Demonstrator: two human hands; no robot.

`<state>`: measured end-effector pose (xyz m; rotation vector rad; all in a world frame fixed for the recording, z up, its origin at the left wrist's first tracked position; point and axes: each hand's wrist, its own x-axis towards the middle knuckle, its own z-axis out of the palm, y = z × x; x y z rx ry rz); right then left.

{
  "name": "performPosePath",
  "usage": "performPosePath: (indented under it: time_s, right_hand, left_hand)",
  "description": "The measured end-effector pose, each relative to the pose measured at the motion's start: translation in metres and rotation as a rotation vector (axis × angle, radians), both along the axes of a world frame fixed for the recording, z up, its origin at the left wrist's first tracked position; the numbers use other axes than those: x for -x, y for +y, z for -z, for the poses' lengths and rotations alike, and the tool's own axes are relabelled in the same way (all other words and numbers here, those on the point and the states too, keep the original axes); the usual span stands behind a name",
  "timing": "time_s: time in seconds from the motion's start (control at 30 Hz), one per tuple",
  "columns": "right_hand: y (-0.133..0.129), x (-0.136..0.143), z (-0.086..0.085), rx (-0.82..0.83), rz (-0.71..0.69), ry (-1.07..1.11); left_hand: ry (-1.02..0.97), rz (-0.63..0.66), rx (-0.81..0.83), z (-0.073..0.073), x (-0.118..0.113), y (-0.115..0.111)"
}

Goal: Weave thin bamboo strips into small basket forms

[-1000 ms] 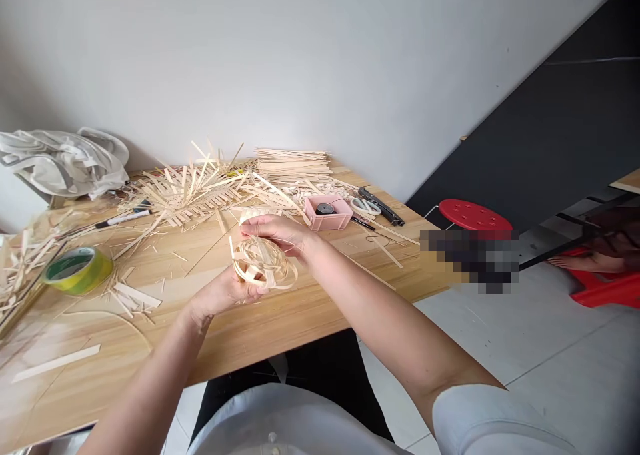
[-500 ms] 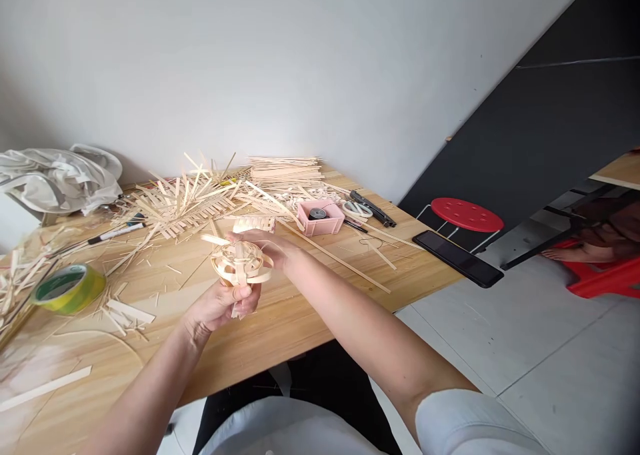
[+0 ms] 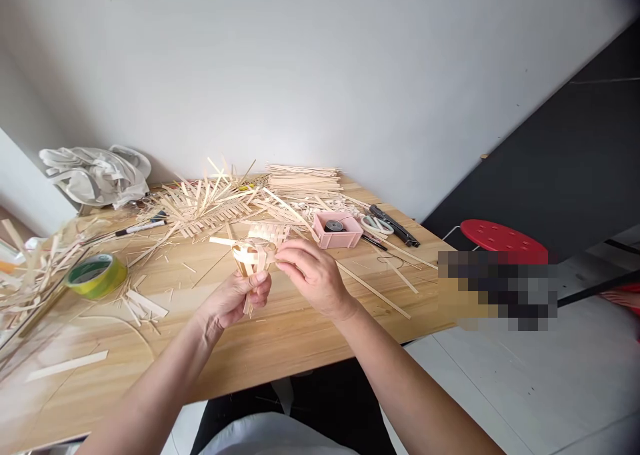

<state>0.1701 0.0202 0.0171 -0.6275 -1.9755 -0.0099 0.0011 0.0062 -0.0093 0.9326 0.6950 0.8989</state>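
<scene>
A small round basket [image 3: 247, 258] woven from pale bamboo strips is held upright above the table's front part. My left hand [image 3: 239, 299] is closed around its lower part, the thumb pressed on the front. At the basket's right rim, the fingertips of my right hand [image 3: 316, 276] are pinched together on a thin bamboo strip. One loose strip end [image 3: 221, 241] sticks out to the left of the rim. Just behind the basket lies another woven piece [image 3: 270, 231], partly hidden.
Behind are a heap of bamboo strips [image 3: 213, 205], a stacked bundle [image 3: 303, 180] and a pink box [image 3: 339, 230] with a dark spool. Scissors [image 3: 377, 225] and a black tool [image 3: 395, 226] lie right. Tape [image 3: 96, 275] sits left. A red stool [image 3: 503, 240] stands beyond the table.
My right hand has come from behind the basket to its right side, fingertips now at the rim. My left hand keeps its hold. The view has shifted left.
</scene>
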Motion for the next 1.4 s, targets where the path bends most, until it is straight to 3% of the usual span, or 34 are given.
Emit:
performPosePath:
  time_s: [0.27, 0.43, 0.57, 0.73, 0.87, 1.07, 1.4]
  right_hand:
    - [0.001, -0.004, 0.011, -0.207, 0.107, -0.059]
    - [0.002, -0.010, 0.018, -0.166, 0.129, -0.153]
    - [-0.001, -0.013, 0.015, -0.107, 0.138, -0.167]
    - [-0.013, -0.004, -0.007, -0.082, 0.175, -0.025]
    - [-0.010, 0.010, -0.025, 0.058, 0.154, -0.062]
    - [0.008, 0.022, -0.040, 0.395, 0.115, -0.189]
    - [0.021, 0.022, -0.045, 0.707, 0.069, -0.299]
  left_hand:
    - [-0.014, 0.023, 0.114, -0.006, -0.011, -0.007]
    - [-0.011, 0.019, 0.139, -0.005, -0.016, -0.006]
    - [0.053, -0.126, 0.081, -0.003, -0.020, -0.003]
    - [0.174, -0.283, -0.038, 0.003, -0.026, 0.002]
    - [0.333, -0.325, -0.211, 0.007, -0.025, 0.007]
    - [0.626, -0.358, -0.227, 0.006, -0.017, 0.013]
    - [0.691, -0.356, -0.277, 0.009, -0.012, 0.009]
